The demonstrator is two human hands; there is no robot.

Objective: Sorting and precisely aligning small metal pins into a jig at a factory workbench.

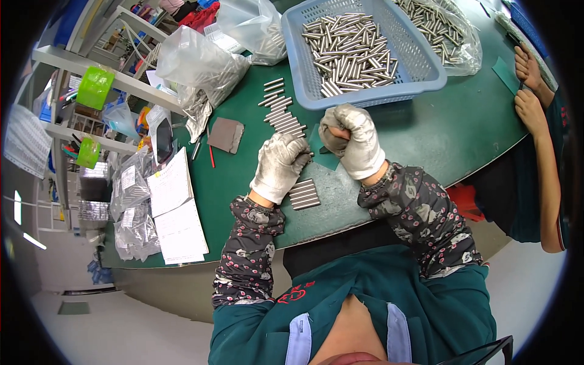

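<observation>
My left hand [280, 165], in a white work glove, is closed at the near end of a staggered row of shiny metal pins [280, 112]. The end of one pin pokes out by its fingertips. Just nearer me lies a neat block of pins [304, 194] side by side. My right hand [354, 141], gloved with bare skin showing at a finger, is curled shut to the right of the row. A small dark tip shows below its fingers; what it belongs to is hidden. Under it lies a thin green sheet [328, 159].
A blue plastic basket [420, 85] heaped with pins stands beyond my hands, a clear bag of pins [435, 36] beside it. To the left lie more plastic bags [201, 64], a brown abrasive sheet [226, 135], a red pen [211, 149] and an open notebook [176, 207]. Another person's hands [529, 91] are at far right.
</observation>
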